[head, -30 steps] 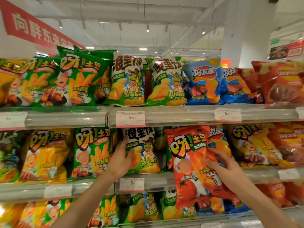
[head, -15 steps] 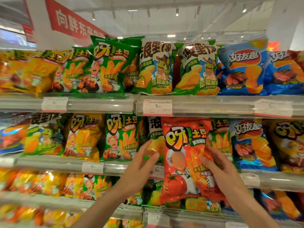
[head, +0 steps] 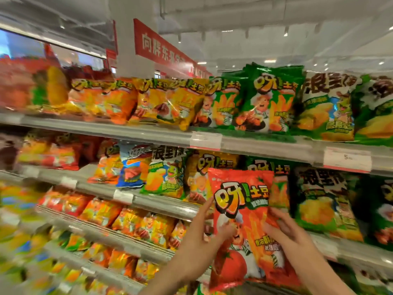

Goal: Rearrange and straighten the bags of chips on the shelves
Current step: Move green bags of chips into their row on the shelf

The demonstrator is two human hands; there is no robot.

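In front of the middle shelf (head: 161, 206), right of centre, the glossy red tomato-printed foil chip bag (head: 244, 222) is pinched at its edges by both hands' fingers (head: 276, 211); it looks light, slippery, crushable.

Red tomato chip bag (head: 244, 211) upright (slightly tilted) before middle shelf (head: 161, 204).
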